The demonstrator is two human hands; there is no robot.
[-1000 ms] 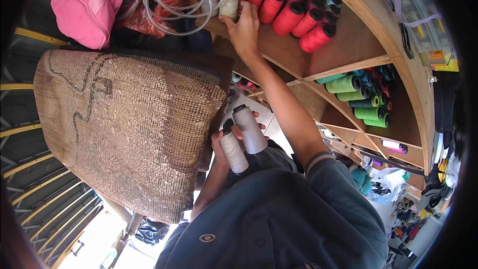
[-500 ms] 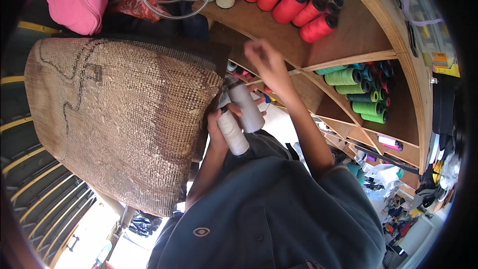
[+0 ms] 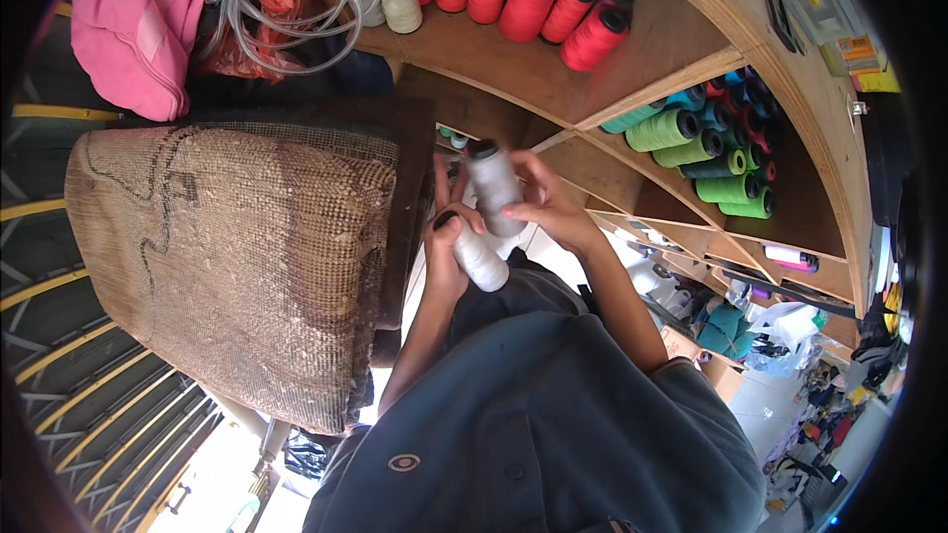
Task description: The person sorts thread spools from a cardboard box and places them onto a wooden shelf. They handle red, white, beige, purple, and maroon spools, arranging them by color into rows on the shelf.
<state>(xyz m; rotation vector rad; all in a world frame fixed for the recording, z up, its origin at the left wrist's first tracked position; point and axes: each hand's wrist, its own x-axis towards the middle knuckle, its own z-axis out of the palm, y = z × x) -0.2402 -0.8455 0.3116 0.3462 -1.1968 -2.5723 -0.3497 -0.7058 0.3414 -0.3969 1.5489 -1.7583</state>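
Two cone-shaped thread spools are in front of my chest. A white thread spool tilts in my left hand, whose fingers are closed around its upper end. My right hand grips a grey thread spool from the right, with the thumb across its lower part. The grey spool stands nearly upright, a little blurred, just above the white one. Some fingers of my left hand reach up behind the grey spool's left side, and I cannot tell whether they touch it.
A folded brown woven rug lies at the left. A curved wooden shelf holds red thread spools at the top and green thread spools at the right. Coiled clear tubing and a pink cloth are at the upper left.
My right hand has come down from near the shelf and taken hold of the grey spool, which my left hand was holding together with the white one. The view has shifted slightly.
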